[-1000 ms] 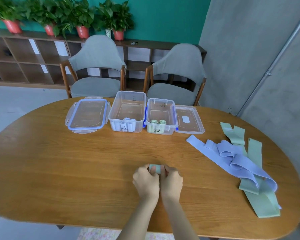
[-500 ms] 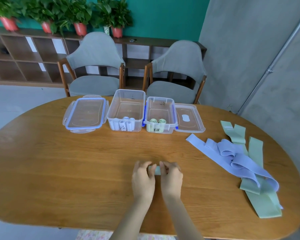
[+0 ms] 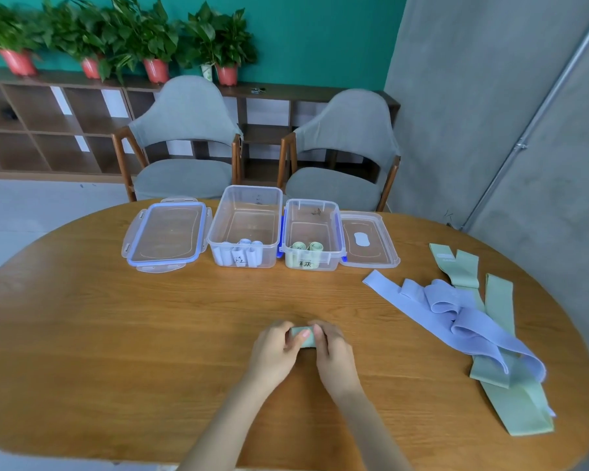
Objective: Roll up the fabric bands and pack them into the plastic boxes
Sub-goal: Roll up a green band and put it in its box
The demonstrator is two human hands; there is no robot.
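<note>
A small rolled green band (image 3: 306,338) lies on the wooden table (image 3: 116,334) in front of me. My left hand (image 3: 273,348) and my right hand (image 3: 332,348) grip it from either side, fingers curled over its ends. Two open clear plastic boxes stand at the back: the left box (image 3: 245,229) holds pale blue rolls, the right box (image 3: 312,236) holds two green rolls. At the right lie loose blue bands (image 3: 456,311) over loose green bands (image 3: 504,382).
A blue-rimmed lid (image 3: 165,234) lies left of the boxes and a clear lid (image 3: 368,239) right of them. Two grey chairs (image 3: 184,147) stand behind the table, with shelves and potted plants (image 3: 150,39) along the far wall.
Both hands stay on the green roll, shifting their fingers around it. More of the roll shows between them now. The camera has tilted slightly.
</note>
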